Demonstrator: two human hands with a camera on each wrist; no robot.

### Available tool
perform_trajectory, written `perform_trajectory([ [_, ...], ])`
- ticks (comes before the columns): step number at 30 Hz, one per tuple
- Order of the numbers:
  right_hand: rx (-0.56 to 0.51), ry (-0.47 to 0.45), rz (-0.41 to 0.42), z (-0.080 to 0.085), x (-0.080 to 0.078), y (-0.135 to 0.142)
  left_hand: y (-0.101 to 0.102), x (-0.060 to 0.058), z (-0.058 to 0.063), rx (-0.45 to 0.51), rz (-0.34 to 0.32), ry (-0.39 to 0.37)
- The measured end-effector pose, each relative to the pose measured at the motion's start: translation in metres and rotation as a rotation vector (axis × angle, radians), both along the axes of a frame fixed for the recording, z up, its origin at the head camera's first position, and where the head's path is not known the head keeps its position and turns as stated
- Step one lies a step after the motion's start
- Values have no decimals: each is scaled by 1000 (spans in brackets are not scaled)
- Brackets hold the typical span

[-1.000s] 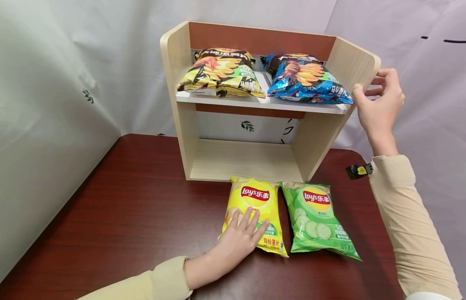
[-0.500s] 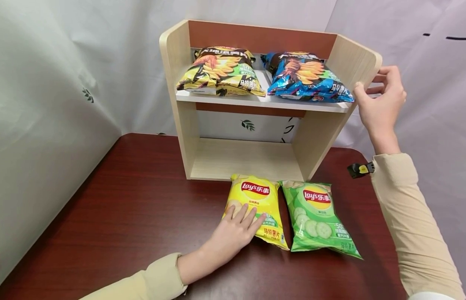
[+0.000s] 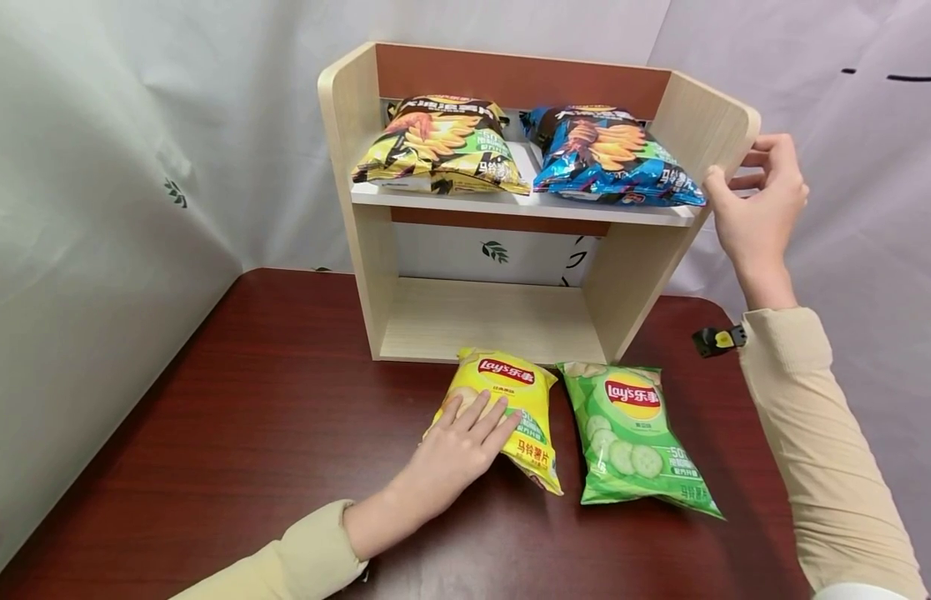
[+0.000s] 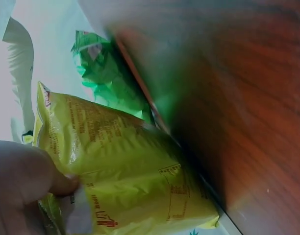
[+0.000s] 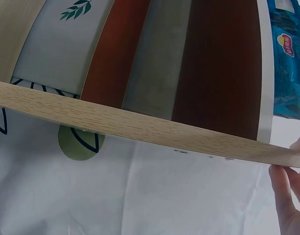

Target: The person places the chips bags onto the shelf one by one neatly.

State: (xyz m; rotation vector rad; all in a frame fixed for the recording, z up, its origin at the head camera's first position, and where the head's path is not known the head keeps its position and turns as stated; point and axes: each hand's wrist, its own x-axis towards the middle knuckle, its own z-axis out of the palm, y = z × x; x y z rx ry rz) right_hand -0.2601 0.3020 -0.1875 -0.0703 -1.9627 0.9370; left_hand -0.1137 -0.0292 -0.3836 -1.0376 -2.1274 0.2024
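My left hand [image 3: 452,457] holds a yellow bag of potato chips [image 3: 536,396], fingers spread over its front. In the left wrist view the thumb [image 4: 64,183] presses the bag's printed back, which is tipped up from the table. My right hand [image 3: 765,208] pinches the front edge of the right side panel [image 3: 716,125] of a small wooden shelf, thumb inside and fingers outside. A green bag of potato chips [image 3: 638,437] lies flat on the table, just right of the yellow one.
On the upper board [image 3: 525,206] lie a black-and-yellow chip bag [image 3: 446,142] and a blue chip bag [image 3: 608,158]. The shelf's pale lower board [image 3: 488,321] is behind the yellow bag. White patterned cloth [image 3: 120,167] hangs around the dark red table [image 3: 285,417].
My left hand has shifted left and slightly away from me, and the yellow bag has moved and tilted with it, widening the gap to the green bag. The right hand keeps its hold.
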Motion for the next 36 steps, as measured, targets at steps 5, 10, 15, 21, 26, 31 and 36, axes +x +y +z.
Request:
perform_trajectory([
  [5, -3, 2, -2, 0, 1, -1, -4, -3, 5, 42, -20, 44],
  [10, 0, -1, -5, 0, 1, 0, -7, -6, 9, 122, -26, 49],
  [15, 6, -6, -12, -1, 1, 0, -9, -8, 11, 203, -15, 48],
  [21, 4, -2, -10, 0, 0, 0, -11, -12, 15, 265, -5, 54],
  [26, 3, 2, -5, 0, 1, -1, -15, -18, 23, 298, 1, 66],
  [31, 8, -8, -13, 0, 1, -1, -22, -26, 29, 304, 9, 78],
  [36, 16, -3, -12, 0, 1, -1, -30, -37, 31, 312, 21, 119],
])
